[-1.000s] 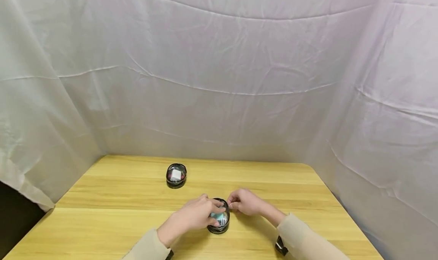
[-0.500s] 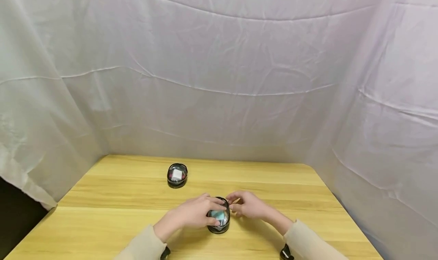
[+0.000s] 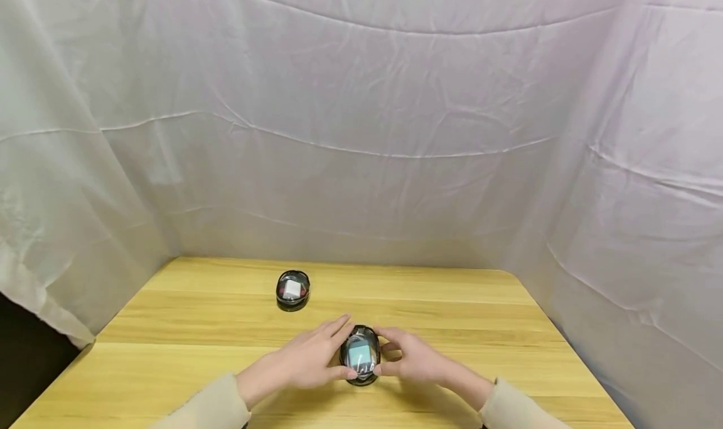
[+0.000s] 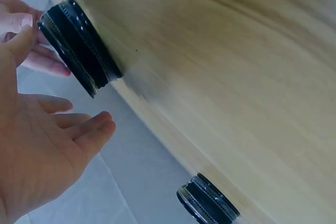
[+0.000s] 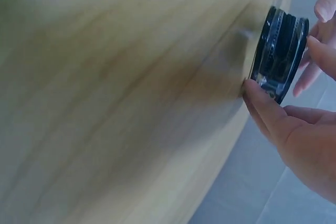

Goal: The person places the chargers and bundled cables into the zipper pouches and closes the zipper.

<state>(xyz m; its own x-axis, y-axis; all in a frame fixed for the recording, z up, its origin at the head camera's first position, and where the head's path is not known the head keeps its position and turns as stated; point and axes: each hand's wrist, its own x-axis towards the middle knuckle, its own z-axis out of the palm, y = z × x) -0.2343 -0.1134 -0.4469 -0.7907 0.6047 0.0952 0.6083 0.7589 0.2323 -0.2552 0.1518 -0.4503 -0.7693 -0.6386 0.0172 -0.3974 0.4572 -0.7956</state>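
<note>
A small oval zippered case with a clear top and black trim lies on the wooden table between both hands; a pale blue square shows through its top. My left hand is at its left side, fingers long and spread, thumb tip at the near left edge. In the left wrist view those left fingers stand apart from the case's dark side. From the right, my right hand holds the case, with thumb at the near edge and forefinger at the far edge; right fingertips meet its lower rim.
Farther back and to the left, a second oval clear-topped case stands on the table, with a white square and dark red bits inside. Pale curtains hang behind and at both sides of the table.
My left hand has drawn its fingers off the top of the case to its left edge. The right thumb and fingers have spread from a pinch at the far right edge along its right side.
</note>
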